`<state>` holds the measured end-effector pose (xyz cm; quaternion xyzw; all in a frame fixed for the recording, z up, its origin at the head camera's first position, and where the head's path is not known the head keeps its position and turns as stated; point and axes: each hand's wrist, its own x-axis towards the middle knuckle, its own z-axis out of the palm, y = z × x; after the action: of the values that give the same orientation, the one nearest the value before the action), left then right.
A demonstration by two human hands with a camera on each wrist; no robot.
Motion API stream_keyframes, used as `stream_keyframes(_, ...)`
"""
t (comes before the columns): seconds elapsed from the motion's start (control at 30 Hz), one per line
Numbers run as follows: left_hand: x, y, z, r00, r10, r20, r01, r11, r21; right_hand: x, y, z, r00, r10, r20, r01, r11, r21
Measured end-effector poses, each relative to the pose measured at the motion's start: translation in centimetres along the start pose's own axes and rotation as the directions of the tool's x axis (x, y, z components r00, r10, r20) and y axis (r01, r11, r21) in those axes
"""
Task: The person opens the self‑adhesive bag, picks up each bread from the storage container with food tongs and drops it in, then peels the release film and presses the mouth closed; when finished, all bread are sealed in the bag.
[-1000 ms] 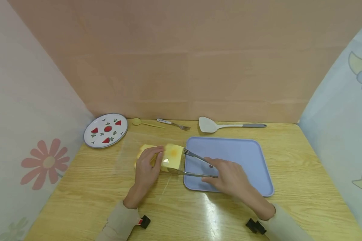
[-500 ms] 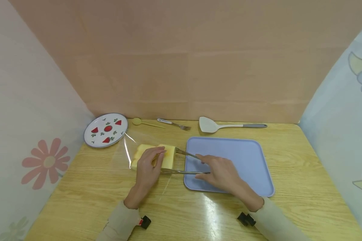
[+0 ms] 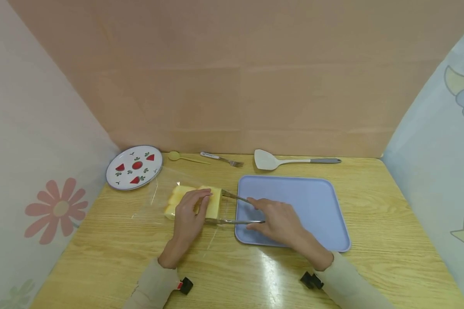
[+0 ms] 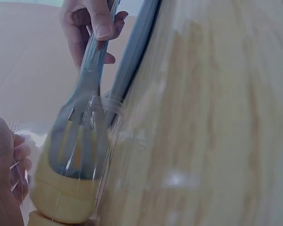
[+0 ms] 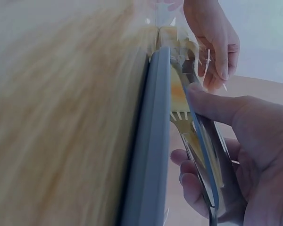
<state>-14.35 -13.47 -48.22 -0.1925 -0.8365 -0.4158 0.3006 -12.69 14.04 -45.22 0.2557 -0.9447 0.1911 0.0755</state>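
Observation:
My right hand [image 3: 280, 221] holds metal tongs [image 5: 212, 150] around their two arms. Their slotted and forked ends reach left to the yellow bread [image 3: 215, 204], one on its far side and one on its near side. That bread lies on the table in a clear plastic bag [image 3: 158, 193], its mouth toward the right. With thumb and fingertips, my left hand [image 3: 187, 216] pinches the bag's film above the bread and hides part of it. In the left wrist view, the slotted tong end [image 4: 78, 146] overlaps the bread [image 4: 61, 195]; exact contact is hard to tell.
A blue tray [image 3: 290, 206] lies to the right, under the right hand and the tong arms. Along the back are a patterned plate [image 3: 137, 165], a yellow spoon [image 3: 175, 156], a fork [image 3: 224, 159] and a spatula [image 3: 268, 161]. Walls stand behind and at both sides.
My right hand and the tongs have moved left. The rightmost part of the bread has also shifted left, farther under the left hand, which stays nearly in place. The bag's film has shifted shape.

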Motion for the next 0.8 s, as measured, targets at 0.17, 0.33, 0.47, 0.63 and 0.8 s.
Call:
stream_keyframes(0.17,-0.07,0.0,0.05,1.0,0.003,-0.002,-0.003,1.0,-0.003,0.06,-0.19,0.24,1.0,-0.022,-0.014,0.022,1.0,-0.016)
stream_keyframes(0.33,-0.08,-0.03,0.16,1.0,0.021,-0.011,-0.021,1.0,-0.007,0.01,-0.33,0.53,0.999,-0.036,-0.011,0.037,0.999,0.023)
stream_keyframes(0.47,-0.13,-0.04,0.26,1.0,0.022,-0.009,-0.022,1.0,-0.006,-0.03,-0.36,0.85,0.998,-0.058,-0.01,0.058,0.998,0.01)
stream_keyframes(0.63,-0.23,-0.03,0.28,1.0,0.01,-0.004,-0.01,1.0,0.002,-0.04,-0.25,0.95,0.997,-0.071,-0.029,0.07,0.997,-0.02)
stream_keyframes(0.8,-0.11,0.05,0.12,1.0,0.002,0.001,-0.002,1.0,0.003,-0.04,-0.09,0.94,0.997,-0.072,-0.04,0.071,0.997,-0.031)
